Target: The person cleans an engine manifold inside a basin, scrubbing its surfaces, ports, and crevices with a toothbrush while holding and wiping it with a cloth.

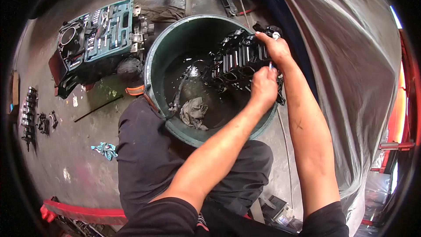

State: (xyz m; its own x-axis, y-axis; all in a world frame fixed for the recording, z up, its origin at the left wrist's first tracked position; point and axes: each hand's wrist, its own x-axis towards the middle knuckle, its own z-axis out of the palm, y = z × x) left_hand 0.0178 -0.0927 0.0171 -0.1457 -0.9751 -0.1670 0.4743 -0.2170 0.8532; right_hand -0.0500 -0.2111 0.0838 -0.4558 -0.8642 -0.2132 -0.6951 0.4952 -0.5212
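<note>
A black ribbed engine part (237, 59), like an intake manifold, lies tilted over the right side of a dark green round tub (151, 57). My right hand (277, 49) grips its upper right end, with something whitish by the fingers. Just below, my left hand (264, 87) is closed around a small tool (270, 66); only a bluish-white bit of it shows, against the part. Inside the tub are dark liquid, a grey crumpled rag (194, 113) and a dark hose-like piece (179, 92).
Left of the tub, an open teal socket case (107, 30) sits on other parts. A camshaft-like part (29, 118), a thin black rod (98, 108) and a teal cloth (105, 150) lie on the floor. Grey plastic sheeting (346, 61) hangs at the right; a red bar (83, 213) is lower left.
</note>
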